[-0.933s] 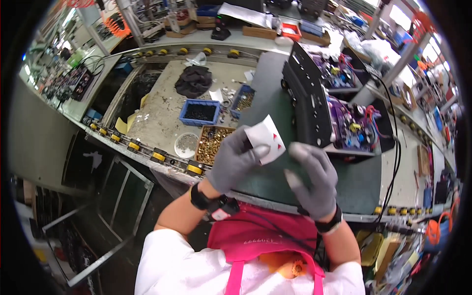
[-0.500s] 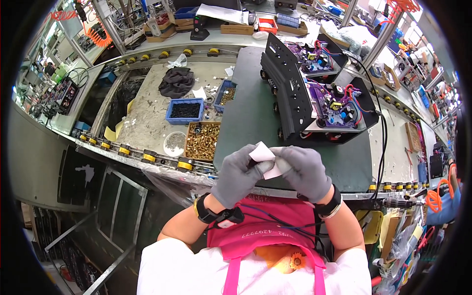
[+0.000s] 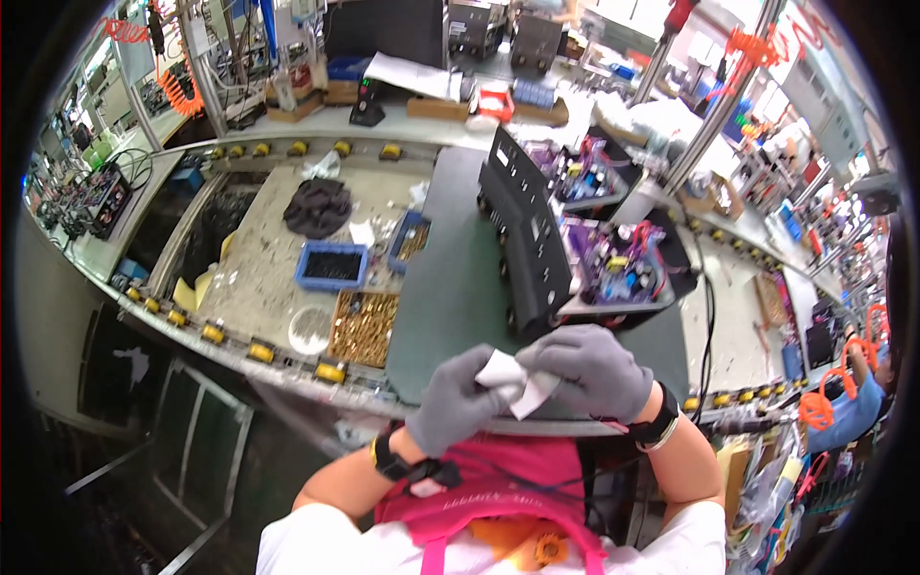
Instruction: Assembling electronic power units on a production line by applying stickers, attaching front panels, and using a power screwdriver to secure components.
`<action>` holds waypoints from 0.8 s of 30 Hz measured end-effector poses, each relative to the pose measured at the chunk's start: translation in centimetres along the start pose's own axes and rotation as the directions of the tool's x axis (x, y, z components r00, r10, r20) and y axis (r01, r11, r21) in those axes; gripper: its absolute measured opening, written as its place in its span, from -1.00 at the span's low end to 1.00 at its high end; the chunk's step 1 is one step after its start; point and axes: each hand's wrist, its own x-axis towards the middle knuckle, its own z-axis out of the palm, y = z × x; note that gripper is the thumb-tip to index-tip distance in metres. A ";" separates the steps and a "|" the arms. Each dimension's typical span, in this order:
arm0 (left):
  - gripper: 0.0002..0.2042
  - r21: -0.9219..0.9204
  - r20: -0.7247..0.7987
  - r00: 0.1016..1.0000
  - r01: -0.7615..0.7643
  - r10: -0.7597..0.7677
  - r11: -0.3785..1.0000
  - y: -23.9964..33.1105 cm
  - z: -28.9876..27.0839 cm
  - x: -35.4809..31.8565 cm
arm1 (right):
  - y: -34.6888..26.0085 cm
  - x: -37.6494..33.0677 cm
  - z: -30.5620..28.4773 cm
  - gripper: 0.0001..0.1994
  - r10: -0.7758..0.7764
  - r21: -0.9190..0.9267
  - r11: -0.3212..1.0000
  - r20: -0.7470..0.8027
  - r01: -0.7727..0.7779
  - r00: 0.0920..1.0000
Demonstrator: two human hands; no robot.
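Gloved hands (image 3: 537,383) hold white paper (image 3: 513,379) over green mat (image 3: 450,297), cluttered workshop.

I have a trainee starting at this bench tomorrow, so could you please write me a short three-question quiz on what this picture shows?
1. True or false: both hands wear grey gloves.
2. What do the left hand and the right hand hold between them?
A. a small white sheet
B. a screwdriver
C. a blue bin
3. Fill in: the tray of brass-coloured parts lies to the ____ of the green mat, as the person sees it.

Key
1. True.
2. A: the small white sheet is pinched by the fingers of both hands, over the near edge of the mat, in front of the open black chassis.
3. left.
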 end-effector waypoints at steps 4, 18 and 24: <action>-0.80 -0.328 -0.011 0.992 0.113 -0.123 0.938 0.2 0.9 1.9 | 1.3 2.4 -3.1 -0.81 0.050 0.075 0.995 0.133 -0.060 0.990; -0.52 -0.322 -0.137 0.988 0.022 -0.069 0.946 -0.9 -1.5 5.5 | 21.9 14.7 -14.8 -0.83 0.219 -0.612 0.762 -0.062 -0.210 0.974; -0.68 -0.248 -0.211 0.958 0.138 -0.193 0.959 -1.7 -2.2 4.3 | 25.0 16.7 -12.8 -0.83 0.630 -0.842 0.434 0.029 -0.321 0.776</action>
